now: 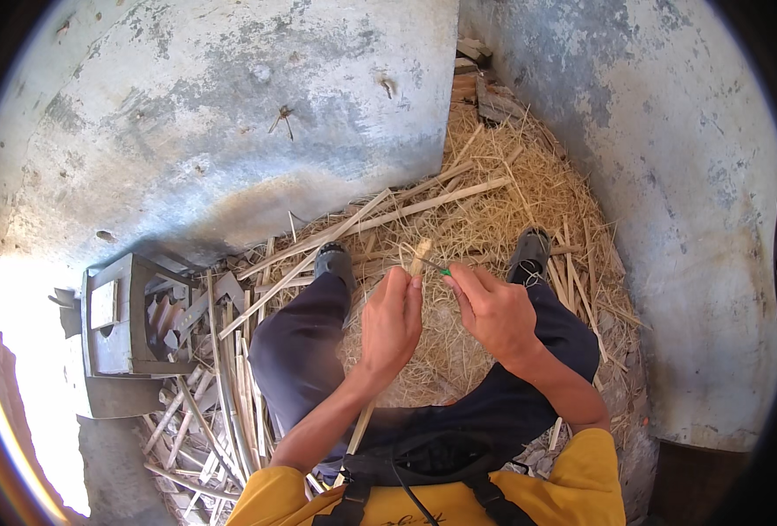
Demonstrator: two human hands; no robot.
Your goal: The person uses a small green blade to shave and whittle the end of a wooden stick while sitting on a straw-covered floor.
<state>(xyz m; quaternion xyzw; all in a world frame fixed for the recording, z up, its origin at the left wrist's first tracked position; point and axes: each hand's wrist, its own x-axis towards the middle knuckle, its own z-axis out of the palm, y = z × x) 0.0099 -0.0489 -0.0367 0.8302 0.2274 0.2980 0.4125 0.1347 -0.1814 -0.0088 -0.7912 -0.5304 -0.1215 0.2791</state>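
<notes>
Head view: person sits, knees spread, both hands out front between the legs, mid-picture. Left hand (391,320): grip clamped on stick (422,255), pale, frayed-looking top end poking up past the thumb and fingers, slightly tilted right. Another pale length (361,428) shows below the left wrist, running down to the lap; can't tell if same piece. Right hand (498,317): grip clamped on tool (445,272), green handle mostly hidden in fingers, thin dark tip pointing left at the stick, just beside or touching it, can't tell which. Hands near each other, apart. Below and around: dark trousers (296,337), left shoe (336,262) and right shoe (530,249) both dark, on floor covered in shavings (572,197), curly and straw-coloured, heaped thickest toward the upper right. Long strips (445,203) cross the pile beyond the left shoe; more strips (230,377) lie in a loose bunch left of the left leg. Grey box (112,346), open-sided, at far left beside that bunch. Patchy grey-white walls left (230,105) and right (660,193). Yellow shirt (585,473), black pouch (445,453) at waist, bottom edge.
</notes>
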